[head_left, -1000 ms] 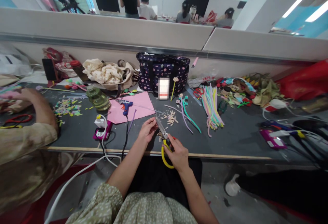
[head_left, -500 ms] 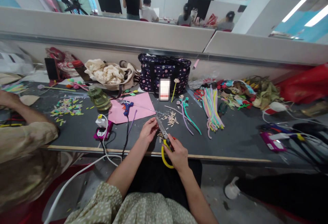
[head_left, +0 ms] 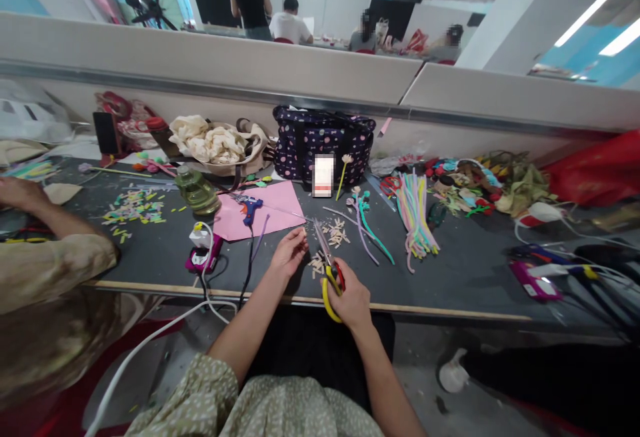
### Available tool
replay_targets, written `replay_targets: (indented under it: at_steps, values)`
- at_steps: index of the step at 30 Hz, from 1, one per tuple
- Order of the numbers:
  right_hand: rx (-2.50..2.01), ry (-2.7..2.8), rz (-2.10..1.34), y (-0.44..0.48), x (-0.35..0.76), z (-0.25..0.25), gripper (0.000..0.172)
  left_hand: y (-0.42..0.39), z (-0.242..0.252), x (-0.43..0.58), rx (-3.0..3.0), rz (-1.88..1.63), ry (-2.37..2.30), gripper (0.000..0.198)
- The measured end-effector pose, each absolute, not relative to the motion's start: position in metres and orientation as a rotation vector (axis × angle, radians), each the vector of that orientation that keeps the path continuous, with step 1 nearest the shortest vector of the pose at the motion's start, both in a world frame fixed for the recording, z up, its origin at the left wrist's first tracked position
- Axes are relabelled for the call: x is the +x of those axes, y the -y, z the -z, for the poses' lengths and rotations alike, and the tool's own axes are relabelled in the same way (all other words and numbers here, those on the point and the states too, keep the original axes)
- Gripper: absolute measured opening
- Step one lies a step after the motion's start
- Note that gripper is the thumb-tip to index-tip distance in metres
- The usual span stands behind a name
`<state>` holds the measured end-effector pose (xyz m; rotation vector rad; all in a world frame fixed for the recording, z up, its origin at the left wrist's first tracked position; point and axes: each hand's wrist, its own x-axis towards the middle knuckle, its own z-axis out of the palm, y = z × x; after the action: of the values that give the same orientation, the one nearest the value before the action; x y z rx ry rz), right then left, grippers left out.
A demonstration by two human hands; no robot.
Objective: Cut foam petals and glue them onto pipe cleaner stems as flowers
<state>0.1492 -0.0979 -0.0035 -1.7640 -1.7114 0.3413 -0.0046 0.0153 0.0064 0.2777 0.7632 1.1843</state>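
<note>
My right hand [head_left: 352, 295] is wrapped round the handles of a pair of scissors [head_left: 329, 270] with yellow and red grips. Their blades point away from me over the table. To the left, my left hand [head_left: 290, 252] is closed in a pinch, its fingertips apart from the blades. A tiny pale bit seems to show at those fingertips, too small to name. Short beige cut pieces [head_left: 338, 232] lie scattered just beyond the blades, and a smaller heap of pieces [head_left: 317, 264] is beside the scissors, partly hidden by them.
Left of my hands, a blue glue gun [head_left: 251, 210] rests on a pink sheet [head_left: 280, 205], near a green bottle [head_left: 197, 191]. A bundle of pastel fuzzy stems [head_left: 417, 217] lies on the right. Behind stands a patterned bag [head_left: 295, 137]. A co-worker's arm [head_left: 55, 213] rests at far left.
The scissors have moved slightly right and turned more upright, away from my left fingertips. My left hand stays nearly in place, still pinched.
</note>
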Motion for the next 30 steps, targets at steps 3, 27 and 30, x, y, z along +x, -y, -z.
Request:
replay_targets:
  at_steps: [3, 27, 30]
  values:
    - [-1.723, 1.744, -0.302, 0.0998, 0.1486, 0.0014, 0.048, -0.0152, -0.0071, -0.0042, 0.278, -1.184, -0.750, 0.023]
    - [-1.689, 1.733, -0.339, 0.1031, 0.1463, 0.0045, 0.048, -0.0148, -0.0053, -0.0092, 0.409, -1.156, -0.779, 0.028]
    - [-1.666, 1.642, -0.443, 0.1035, 0.1478, 0.0053, 0.048, -0.0153, -0.0053, -0.0099, 0.391, -1.145, -0.775, 0.024]
